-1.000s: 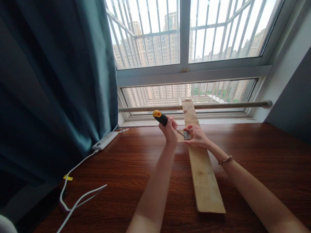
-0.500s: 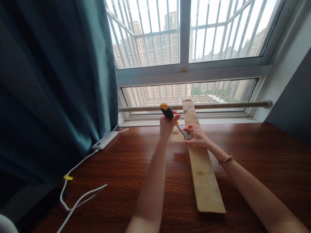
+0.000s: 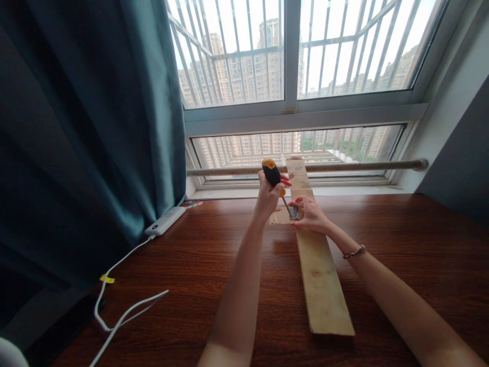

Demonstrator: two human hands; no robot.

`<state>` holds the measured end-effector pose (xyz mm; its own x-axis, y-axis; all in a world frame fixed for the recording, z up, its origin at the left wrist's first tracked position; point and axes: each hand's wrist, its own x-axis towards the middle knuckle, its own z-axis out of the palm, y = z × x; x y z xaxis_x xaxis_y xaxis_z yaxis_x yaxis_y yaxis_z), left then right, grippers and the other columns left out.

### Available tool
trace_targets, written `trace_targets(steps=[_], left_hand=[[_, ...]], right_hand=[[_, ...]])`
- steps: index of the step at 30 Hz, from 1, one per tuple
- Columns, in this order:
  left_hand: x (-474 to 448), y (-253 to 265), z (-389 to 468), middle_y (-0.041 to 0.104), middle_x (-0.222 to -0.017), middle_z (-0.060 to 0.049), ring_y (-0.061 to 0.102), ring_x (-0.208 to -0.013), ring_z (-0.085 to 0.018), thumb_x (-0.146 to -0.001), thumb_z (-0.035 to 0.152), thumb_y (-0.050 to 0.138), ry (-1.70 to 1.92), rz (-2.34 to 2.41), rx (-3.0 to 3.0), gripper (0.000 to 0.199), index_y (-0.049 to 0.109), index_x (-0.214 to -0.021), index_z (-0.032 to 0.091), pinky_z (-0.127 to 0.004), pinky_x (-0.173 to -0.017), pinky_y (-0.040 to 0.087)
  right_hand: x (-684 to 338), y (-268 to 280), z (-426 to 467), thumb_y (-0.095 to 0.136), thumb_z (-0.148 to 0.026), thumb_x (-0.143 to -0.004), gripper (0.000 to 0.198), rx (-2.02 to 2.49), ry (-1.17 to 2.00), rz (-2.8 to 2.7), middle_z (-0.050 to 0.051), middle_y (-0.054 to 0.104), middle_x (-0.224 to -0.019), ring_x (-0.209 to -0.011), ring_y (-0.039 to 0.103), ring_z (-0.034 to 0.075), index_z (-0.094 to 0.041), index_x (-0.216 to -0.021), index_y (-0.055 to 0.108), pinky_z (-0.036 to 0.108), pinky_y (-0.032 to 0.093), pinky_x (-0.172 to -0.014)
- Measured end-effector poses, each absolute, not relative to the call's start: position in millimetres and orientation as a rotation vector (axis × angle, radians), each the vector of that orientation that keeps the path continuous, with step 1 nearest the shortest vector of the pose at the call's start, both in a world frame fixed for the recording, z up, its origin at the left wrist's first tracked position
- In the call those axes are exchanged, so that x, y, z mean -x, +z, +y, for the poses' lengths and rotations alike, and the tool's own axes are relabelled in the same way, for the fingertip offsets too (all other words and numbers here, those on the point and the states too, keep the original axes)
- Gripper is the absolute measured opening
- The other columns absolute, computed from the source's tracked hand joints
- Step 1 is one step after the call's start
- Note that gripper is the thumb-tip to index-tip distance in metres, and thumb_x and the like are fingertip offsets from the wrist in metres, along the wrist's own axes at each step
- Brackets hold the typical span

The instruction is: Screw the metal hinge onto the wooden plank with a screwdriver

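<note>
A screwdriver (image 3: 271,173) with a black and yellow handle is gripped in my left hand (image 3: 268,198), some of its fingers lifted off the handle. Its shaft slants down to a small metal hinge (image 3: 294,213). The hinge lies where a short wooden piece (image 3: 279,216) meets a long wooden board (image 3: 323,275). Thumb and fingers of my right hand (image 3: 310,215) close around the hinge's edges and press it against the wood. The screwdriver's tip rests at the hinge's left side; any screw there is too small to make out.
A brown wooden table (image 3: 183,306) carries the boards. At the left lie a white power strip (image 3: 165,221) and a white cable (image 3: 126,315) beside a dark curtain (image 3: 114,127). Behind the table's far edge, a horizontal rail (image 3: 362,165) crosses below the window.
My left hand has shifted slightly right and turned on the handle, its fingers loosening. The screwdriver stands more upright. My right hand, the hinge and the boards have stayed in place.
</note>
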<state>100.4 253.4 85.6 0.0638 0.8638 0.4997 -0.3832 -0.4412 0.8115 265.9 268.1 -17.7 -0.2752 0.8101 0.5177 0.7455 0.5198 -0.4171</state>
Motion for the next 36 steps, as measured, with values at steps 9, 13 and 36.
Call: trace_targets(steps=[9, 13, 36], left_hand=[[-104, 73, 264, 0.056, -0.073, 0.001, 0.052, -0.055, -0.008, -0.051, 0.025, 0.079, 1.799, 0.707, -1.318, 0.047, 0.044, -0.083, 0.018, -0.019, -0.05, 0.04], [-102, 66, 274, 0.052, -0.07, 0.004, 0.049, -0.059, -0.007, -0.048, 0.029, 0.08, 1.88, 0.748, -1.295, 0.042, 0.053, -0.078, 0.017, -0.019, -0.051, 0.04], [-105, 67, 268, 0.05, -0.068, 0.007, 0.052, -0.055, -0.007, -0.066, 0.031, 0.07, 1.738, 0.572, -1.546, 0.043, 0.037, -0.093, 0.022, -0.022, -0.055, 0.044]], right_hand=[[-266, -18, 269, 0.074, -0.039, -0.051, 0.061, 1.277, 0.102, -2.052, 0.005, 0.056, -0.106, -0.099, 0.05, 0.024, -0.02, -0.103, 0.048, 0.037, 0.042, -0.087], [-266, -19, 269, 0.074, -0.039, -0.052, 0.062, 1.267, 0.104, -2.057, 0.005, 0.056, -0.106, -0.1, 0.049, 0.024, -0.021, -0.105, 0.049, 0.037, 0.041, -0.087], [-266, -17, 268, 0.073, -0.041, -0.053, 0.061, 1.27, 0.1, -2.057, 0.005, 0.056, -0.106, -0.098, 0.05, 0.023, -0.02, -0.103, 0.046, 0.036, 0.041, -0.086]])
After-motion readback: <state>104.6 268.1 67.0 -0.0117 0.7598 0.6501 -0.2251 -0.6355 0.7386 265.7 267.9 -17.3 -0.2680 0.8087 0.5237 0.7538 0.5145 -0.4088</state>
